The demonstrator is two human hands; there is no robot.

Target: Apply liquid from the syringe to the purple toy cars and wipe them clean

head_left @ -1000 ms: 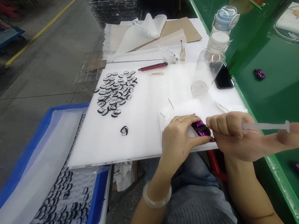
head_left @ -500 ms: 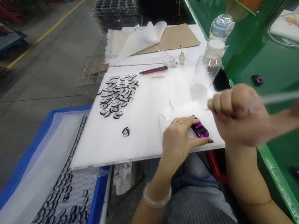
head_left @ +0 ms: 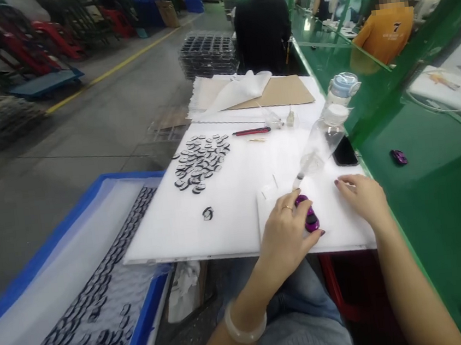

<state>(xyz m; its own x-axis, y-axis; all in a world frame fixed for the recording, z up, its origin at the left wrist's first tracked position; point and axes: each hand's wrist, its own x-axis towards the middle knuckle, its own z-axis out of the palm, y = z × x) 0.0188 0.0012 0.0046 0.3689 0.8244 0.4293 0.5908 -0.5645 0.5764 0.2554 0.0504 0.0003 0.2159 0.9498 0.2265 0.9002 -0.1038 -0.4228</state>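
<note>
My left hand is closed around a small purple toy car with a dark top, thumb at its near end and fingers at its far end. The car rests on a white foam pad at the table's front. Just beyond those fingertips lies a clear syringe with a dark plunger tip. To the right, my right hand hovers low over or rests on the white surface, fingers loosely apart and nothing visible in them. Two thin needle-like bits lie left of the syringe.
Many black-rimmed clear parts spread over the table's left, one part nearer me. Behind stand a clear bottle, a phone and a red cutter. A blue tray sits lower left. Another purple car is on the green bench.
My right hand has let go of the syringe, which now lies on the table, and has come down to the right. The left hand still holds the toy car. The view has tilted up.
</note>
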